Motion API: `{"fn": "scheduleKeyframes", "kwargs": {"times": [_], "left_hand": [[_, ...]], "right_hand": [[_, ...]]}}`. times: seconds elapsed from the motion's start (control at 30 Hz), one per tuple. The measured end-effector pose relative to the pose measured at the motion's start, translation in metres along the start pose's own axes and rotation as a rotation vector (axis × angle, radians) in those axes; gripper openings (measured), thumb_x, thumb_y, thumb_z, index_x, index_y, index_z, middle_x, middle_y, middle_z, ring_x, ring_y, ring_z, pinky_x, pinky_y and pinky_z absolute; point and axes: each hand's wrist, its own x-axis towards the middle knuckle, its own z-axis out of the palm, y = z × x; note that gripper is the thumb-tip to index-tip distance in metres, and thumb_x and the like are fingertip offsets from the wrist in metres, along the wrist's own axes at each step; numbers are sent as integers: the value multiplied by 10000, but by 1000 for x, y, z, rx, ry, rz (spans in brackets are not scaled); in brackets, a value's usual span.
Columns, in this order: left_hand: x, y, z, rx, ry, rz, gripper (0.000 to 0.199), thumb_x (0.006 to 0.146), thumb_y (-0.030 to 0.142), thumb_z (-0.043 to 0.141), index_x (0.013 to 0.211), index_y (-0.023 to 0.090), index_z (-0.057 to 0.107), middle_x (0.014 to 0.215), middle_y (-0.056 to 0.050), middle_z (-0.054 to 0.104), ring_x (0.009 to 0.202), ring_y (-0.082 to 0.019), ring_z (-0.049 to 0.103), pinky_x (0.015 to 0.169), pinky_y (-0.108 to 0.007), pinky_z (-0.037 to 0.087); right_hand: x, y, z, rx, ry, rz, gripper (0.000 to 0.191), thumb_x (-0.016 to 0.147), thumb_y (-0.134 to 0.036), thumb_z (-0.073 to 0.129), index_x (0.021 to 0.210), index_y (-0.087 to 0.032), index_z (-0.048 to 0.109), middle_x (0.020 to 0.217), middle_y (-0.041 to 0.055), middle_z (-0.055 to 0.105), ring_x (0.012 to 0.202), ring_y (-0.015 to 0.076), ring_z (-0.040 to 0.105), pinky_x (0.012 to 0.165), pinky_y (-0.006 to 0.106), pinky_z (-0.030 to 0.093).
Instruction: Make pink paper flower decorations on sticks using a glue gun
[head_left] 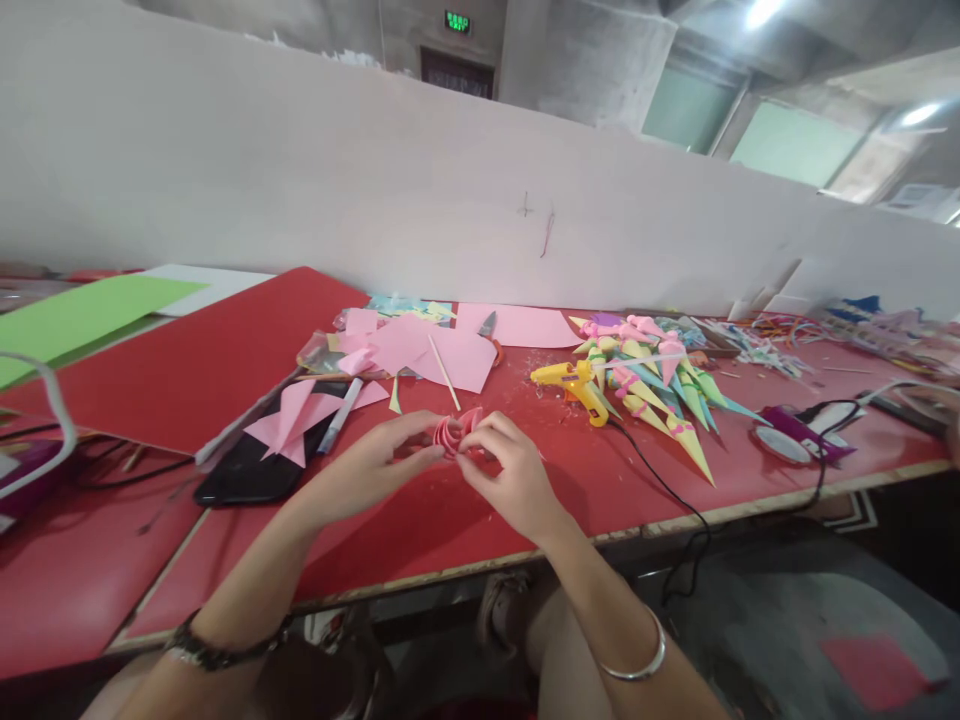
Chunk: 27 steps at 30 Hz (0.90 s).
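Between my two hands is a coiled strip of pink paper (448,437), held just above the front part of the red table (465,530). My left hand (386,455) pinches the coil from the left with thumb and fingers. From the right, my right hand (510,465) grips the other side of it, fingertips together. Part of the coil is hidden behind the fingers. Beyond the hands lie a thin white stick (444,372) and cut pink paper sheets (457,355). A yellow hot glue gun (574,385) rests to the right of my right hand.
Colourful paper cones (652,375) are heaped behind the glue gun, whose black cord (667,485) drops over the front edge. At left are a black phone (247,470) with pink paper on it, a marker (339,415) and red card (202,370). Scissors (489,328) lie farther back.
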Motion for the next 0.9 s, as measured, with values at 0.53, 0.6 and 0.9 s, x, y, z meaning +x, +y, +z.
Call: {"fn": "scheduleKeyframes", "kwargs": {"times": [0.53,0.6,0.9], "left_hand": [[-2,-13,-2,-19,-92,-84,505,748,191,441,1252,204,461,1177,-65,616,999,-187,613,860,-273,492],[-1,-17,-1,4,-124,-109,550,722,176,435,1272,183,437,1075,-65,647,909,-180,628,812,-269,500],[-1,-22,-3,103,-141,-122,497,797,307,450,1287,230,436,1001,-47,664,766,-178,614,685,-269,495]], "right_hand": [[0,5,-4,-60,6,43,103,835,-172,516,808,-195,613,809,13,552,752,137,564,687,230,433],[1,7,-6,-78,1,49,110,849,-184,511,807,-199,611,810,13,550,749,139,561,678,231,428],[4,19,-18,-70,86,91,107,846,-179,493,804,-199,590,806,13,541,713,138,548,655,229,437]]}}
